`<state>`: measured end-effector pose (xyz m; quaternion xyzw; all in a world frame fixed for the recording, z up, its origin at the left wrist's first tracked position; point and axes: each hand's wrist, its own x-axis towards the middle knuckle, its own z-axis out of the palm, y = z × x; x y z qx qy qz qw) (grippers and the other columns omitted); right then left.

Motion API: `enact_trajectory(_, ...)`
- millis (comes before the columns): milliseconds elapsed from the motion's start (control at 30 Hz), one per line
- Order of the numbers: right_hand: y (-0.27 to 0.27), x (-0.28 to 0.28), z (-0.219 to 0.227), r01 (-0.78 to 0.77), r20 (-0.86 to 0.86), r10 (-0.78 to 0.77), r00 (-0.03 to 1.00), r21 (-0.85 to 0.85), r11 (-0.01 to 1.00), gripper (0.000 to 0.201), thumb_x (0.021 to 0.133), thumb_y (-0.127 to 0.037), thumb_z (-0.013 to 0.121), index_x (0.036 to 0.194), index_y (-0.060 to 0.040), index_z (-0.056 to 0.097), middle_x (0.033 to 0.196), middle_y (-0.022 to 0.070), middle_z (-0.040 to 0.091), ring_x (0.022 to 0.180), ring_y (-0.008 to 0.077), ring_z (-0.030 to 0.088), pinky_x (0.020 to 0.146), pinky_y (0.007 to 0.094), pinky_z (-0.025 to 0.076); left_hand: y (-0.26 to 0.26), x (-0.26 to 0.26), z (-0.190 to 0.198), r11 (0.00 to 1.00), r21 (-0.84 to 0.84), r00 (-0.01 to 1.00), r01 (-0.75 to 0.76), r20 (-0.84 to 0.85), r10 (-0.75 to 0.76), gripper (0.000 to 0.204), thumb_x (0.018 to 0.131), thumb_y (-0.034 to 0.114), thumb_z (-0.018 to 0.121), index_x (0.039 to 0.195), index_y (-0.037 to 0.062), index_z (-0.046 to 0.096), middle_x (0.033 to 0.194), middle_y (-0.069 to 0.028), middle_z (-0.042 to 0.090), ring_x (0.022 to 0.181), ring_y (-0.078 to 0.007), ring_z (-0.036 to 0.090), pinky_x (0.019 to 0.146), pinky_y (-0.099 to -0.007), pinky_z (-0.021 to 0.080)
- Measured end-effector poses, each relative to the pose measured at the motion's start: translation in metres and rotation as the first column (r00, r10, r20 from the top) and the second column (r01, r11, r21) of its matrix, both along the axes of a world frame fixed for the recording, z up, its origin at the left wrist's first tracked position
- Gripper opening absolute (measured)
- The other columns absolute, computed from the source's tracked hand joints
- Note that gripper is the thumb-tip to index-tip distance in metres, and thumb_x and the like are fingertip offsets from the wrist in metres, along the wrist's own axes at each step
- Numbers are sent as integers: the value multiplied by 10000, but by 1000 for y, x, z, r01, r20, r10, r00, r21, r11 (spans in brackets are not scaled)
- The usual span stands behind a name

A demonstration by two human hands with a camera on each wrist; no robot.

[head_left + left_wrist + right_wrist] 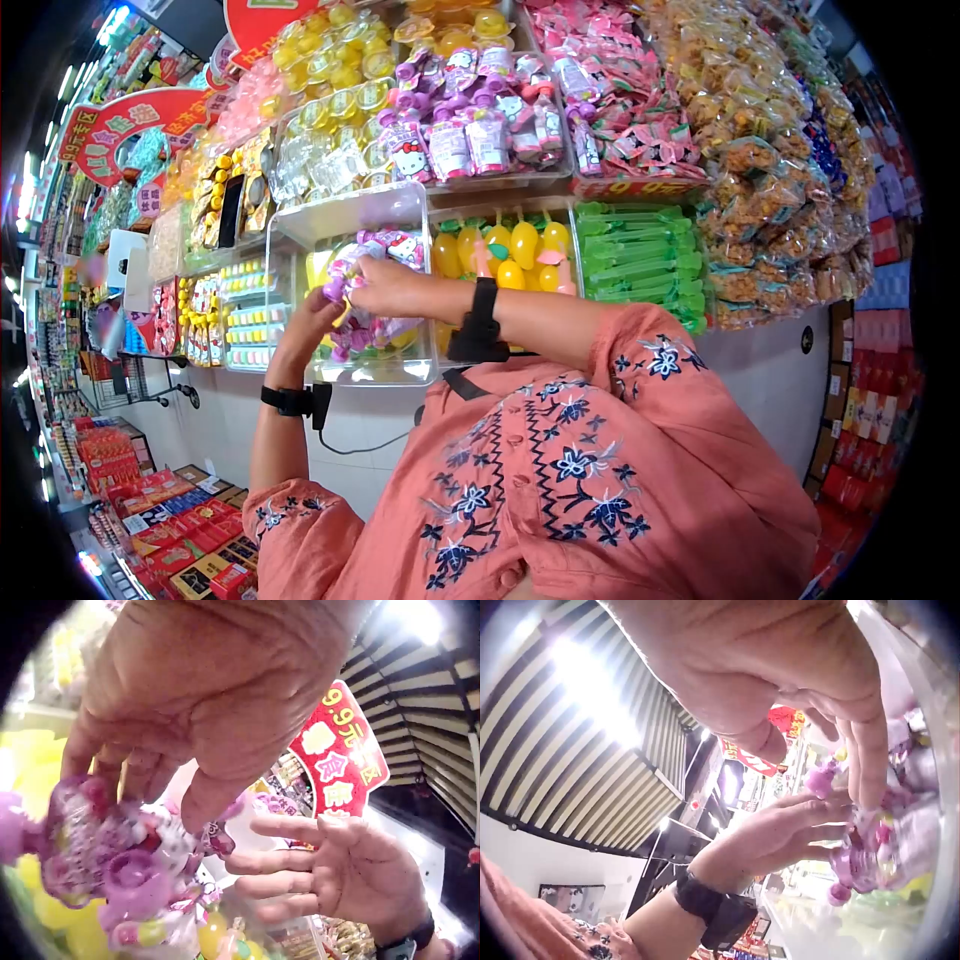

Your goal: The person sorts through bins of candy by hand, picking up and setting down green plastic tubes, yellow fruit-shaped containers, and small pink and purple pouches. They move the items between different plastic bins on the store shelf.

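A clear plastic bin (400, 375) holds several purple-capped spout pouches (375, 333) with cartoon-cat prints. My left hand (318, 312) is over the bin's left part. Its fingers reach down at a purple pouch (82, 847), fairly straight, with the fingertips partly hidden behind it; the thumb stands apart from them. Beside it, my right hand (385, 290) is over the pouches. In the right wrist view the long fingers (870, 761) extend down to the pouches (885, 840), thumb apart. The left wrist view shows the right palm with outstretched fingers.
Right of the bin are yellow mango-shaped items (515, 245) and green-wrapped sticks (640, 255). Behind it, another bin holds more purple pouches (465, 135). Pink packets (640, 110) and clear-bagged snacks (760, 160) fill the right side. Red signs (135, 135) rise at left.
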<state>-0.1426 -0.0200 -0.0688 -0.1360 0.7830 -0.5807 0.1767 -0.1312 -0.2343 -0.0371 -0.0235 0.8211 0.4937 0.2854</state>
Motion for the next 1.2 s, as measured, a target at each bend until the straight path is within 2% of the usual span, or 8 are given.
enact_trajectory(33,5,-4,14,12,-128,-12,992,1,1000,554,846,-274,622,1216,112,479,914,223,674,737,296,686,590,364,537,3,-5,10,1000,-13,998,-2,-61,2,351,952,202,608,1213,-28,559,1046,-56,630,909,-137,593,793,-293,492)
enact_trajectory(133,62,-8,66,58,261,9,965,-248,967,462,926,-247,618,1251,51,484,959,159,666,754,196,686,564,297,542,10,-34,35,1000,14,976,28,-217,-25,427,948,165,619,1290,-67,507,1100,-124,639,1013,-170,602,882,-314,493)
enact_trajectory(233,121,-32,72,231,164,-182,969,-355,906,409,941,-225,610,1228,40,490,920,127,652,747,170,680,539,287,551,47,-58,66,1000,24,924,9,-382,1,469,991,293,589,1300,-52,514,1146,-81,606,1018,-153,563,885,-309,462)
enact_trajectory(433,227,-77,10,641,-92,-649,755,-108,760,434,826,-299,692,1094,16,562,935,143,652,811,229,648,743,367,517,118,-130,57,995,-88,880,56,-466,-91,555,939,380,641,1202,-103,564,1055,-194,670,1025,-220,634,887,-330,497)
enact_trajectory(533,241,-80,-1,623,-99,-617,781,58,780,459,863,-287,690,1149,49,564,1010,102,634,857,156,608,734,289,499,145,-174,39,899,-401,905,175,-294,-307,536,925,448,635,1091,-61,629,965,-146,663,863,-199,597,739,-359,473)
enact_trajectory(667,233,-88,-16,547,45,-548,835,37,836,489,846,-342,713,1100,57,590,954,80,620,863,143,574,760,298,476,164,-211,-6,899,-427,890,98,-366,-271,531,868,500,663,955,-24,646,847,-125,639,778,-188,588,688,-347,458)
enact_trajectory(933,227,-91,-11,605,329,-525,785,-225,764,484,850,-404,735,1101,-29,559,992,57,598,902,165,555,782,339,449,185,-196,1,981,175,995,-83,-38,91,484,866,464,704,1037,15,644,1007,-68,651,912,-165,593,760,-338,473)
enact_trajectory(1200,224,-77,20,554,449,-410,794,-257,792,575,880,-414,712,1257,-52,471,1181,73,557,1142,192,512,913,454,426,212,-194,-9,994,-20,899,105,-425,-103,629,881,499,675,1273,19,565,1024,-68,651,938,-172,592,751,-302,454)
